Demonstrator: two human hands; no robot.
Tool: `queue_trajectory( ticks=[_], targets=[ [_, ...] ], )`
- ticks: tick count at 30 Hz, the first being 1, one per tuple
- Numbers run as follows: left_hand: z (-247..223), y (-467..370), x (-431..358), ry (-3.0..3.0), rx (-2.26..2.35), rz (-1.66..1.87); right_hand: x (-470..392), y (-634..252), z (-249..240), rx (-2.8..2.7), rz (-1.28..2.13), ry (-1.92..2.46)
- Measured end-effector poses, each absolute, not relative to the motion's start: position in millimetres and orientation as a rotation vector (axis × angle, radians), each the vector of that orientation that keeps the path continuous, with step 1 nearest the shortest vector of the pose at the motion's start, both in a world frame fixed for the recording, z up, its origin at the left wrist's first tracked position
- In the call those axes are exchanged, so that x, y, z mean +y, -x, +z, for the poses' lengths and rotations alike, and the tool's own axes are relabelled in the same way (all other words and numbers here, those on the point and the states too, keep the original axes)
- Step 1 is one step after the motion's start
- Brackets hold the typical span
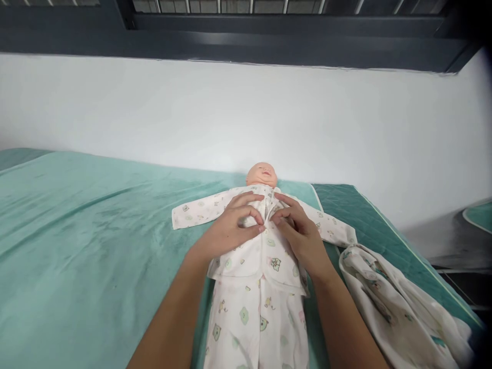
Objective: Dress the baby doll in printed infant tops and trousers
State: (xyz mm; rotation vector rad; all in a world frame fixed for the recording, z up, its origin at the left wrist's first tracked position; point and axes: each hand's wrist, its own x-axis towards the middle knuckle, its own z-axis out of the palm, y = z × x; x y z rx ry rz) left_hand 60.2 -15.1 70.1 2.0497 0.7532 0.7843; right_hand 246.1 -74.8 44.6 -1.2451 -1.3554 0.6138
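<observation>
A baby doll [263, 173] lies on its back, dressed in a white printed jacket [246, 259] with both sleeves spread out to the sides. White trousers [253, 323] with the same animal print cover its legs. My left hand [234, 223] pinches the jacket's front edge at the chest, thumb and forefinger together. Opposite it, my right hand [294, 223] grips the other front edge with bent fingers. Both hands meet near the middle of the jacket's opening. Any fastener between the fingertips is hidden.
A teal sheet [96, 246] lies under the doll, with a darker quilted mat [346, 205] at the right. A crumpled white printed cloth [400, 307] rests by the right sleeve. Behind stands a white wall [184, 113] below a dark metal frame [269, 43].
</observation>
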Motion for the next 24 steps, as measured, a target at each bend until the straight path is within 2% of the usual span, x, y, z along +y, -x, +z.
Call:
queue_trajectory(
  ticks=[13,24],
  targets=[
    [69,-61,-14,-2.05,0.747,0.752,-80,-257,47,-1.702,0.714,1.264],
    [69,-61,-12,-2.074,0.712,0.772,-78,-254,46,-1.604,0.733,1.228]
  ],
)
